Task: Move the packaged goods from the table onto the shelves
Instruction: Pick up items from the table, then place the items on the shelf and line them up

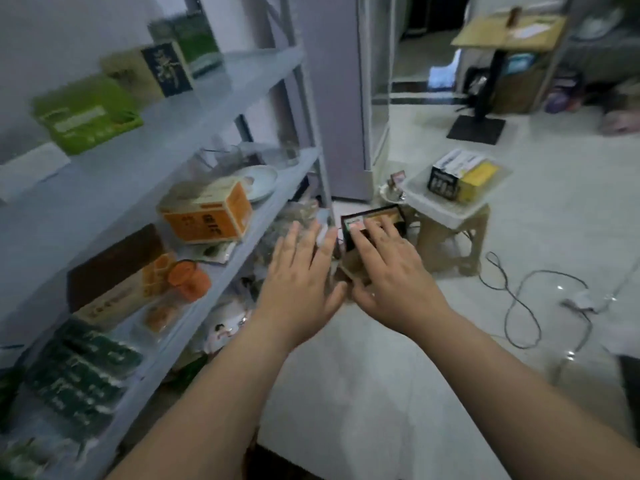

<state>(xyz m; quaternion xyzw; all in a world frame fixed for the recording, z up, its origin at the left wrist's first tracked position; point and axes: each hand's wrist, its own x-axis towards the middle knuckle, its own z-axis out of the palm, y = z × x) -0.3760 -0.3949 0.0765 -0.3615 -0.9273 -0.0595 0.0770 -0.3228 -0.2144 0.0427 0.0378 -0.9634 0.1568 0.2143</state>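
The right hand grips a flat black-edged brown box, fingers spread over its top and thumb beneath (blurred). Just left of it, the left hand is open and flat, holding nothing.

orange box, black-rimmed box (perhaps tan-sided)
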